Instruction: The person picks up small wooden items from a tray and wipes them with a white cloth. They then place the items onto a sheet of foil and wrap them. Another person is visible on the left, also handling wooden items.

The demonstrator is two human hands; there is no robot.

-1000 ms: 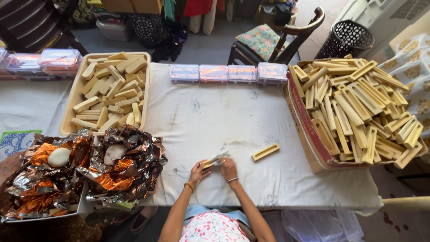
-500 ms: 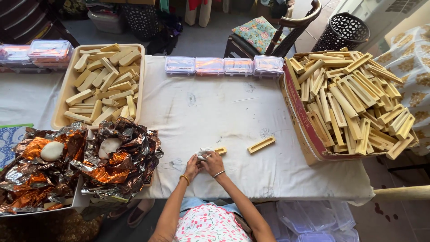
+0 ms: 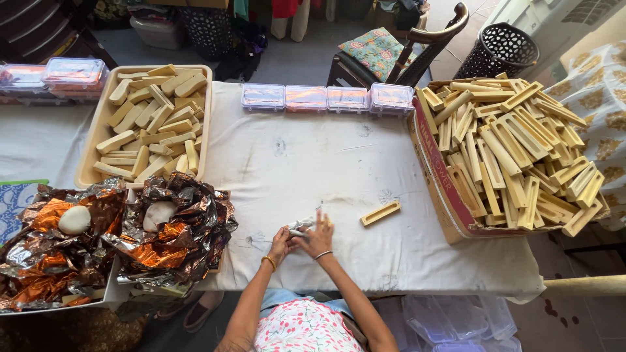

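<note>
Both my hands meet at the near edge of the white-covered table (image 3: pixel 326 169). My left hand (image 3: pixel 280 246) and my right hand (image 3: pixel 319 237) together hold a small bar wrapped in silvery foil (image 3: pixel 301 226), fingers pressed around it. A single cream-coloured wooden mould (image 3: pixel 381 213) lies on the cloth just right of my right hand, untouched. Crumpled copper and silver foil sheets (image 3: pixel 173 238) lie heaped left of my left hand, with a white lump (image 3: pixel 158 212) resting on them.
A beige tray of pale bars (image 3: pixel 150 124) sits at back left. A cardboard box (image 3: pixel 433 163) piled with several wooden moulds stands at right. Clear plastic boxes (image 3: pixel 326 98) line the far edge. More foil with a white lump (image 3: pixel 74 220) lies far left. A chair (image 3: pixel 391 49) stands beyond.
My hands have stayed together on the foil-wrapped bar, turning it slightly. The view has shifted a little; the loose wooden mould stays where it was.
</note>
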